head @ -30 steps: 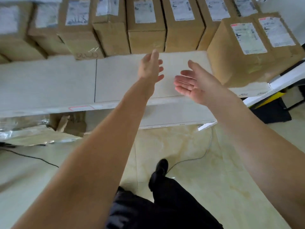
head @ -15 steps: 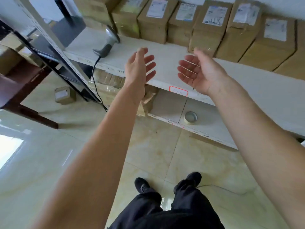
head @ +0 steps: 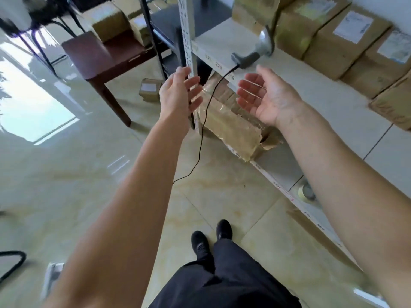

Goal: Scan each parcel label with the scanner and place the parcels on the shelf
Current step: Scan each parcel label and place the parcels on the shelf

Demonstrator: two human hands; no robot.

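My left hand (head: 178, 94) and my right hand (head: 266, 96) are both stretched out in front of me, palms facing each other, fingers straight, holding nothing. The grey scanner (head: 255, 52) lies on the white shelf (head: 322, 103) just beyond my right hand, its black cable (head: 204, 121) hanging down to the floor between my hands. Several brown parcels with white labels (head: 340, 38) stand in a row at the back of the shelf. One small parcel (head: 150, 91) lies on the floor near the table leg.
A dark wooden table (head: 106, 56) with parcels (head: 106, 23) on it stands to the left. Torn cardboard (head: 233, 123) sits on the lower shelf, with a tape roll (head: 305, 193) further right. The shelf's white upright post (head: 188, 36) rises behind my left hand.
My view has swung left along the shelf. The scanner, table and floor parcel have come closer into view. Both hands stay outstretched, holding nothing.
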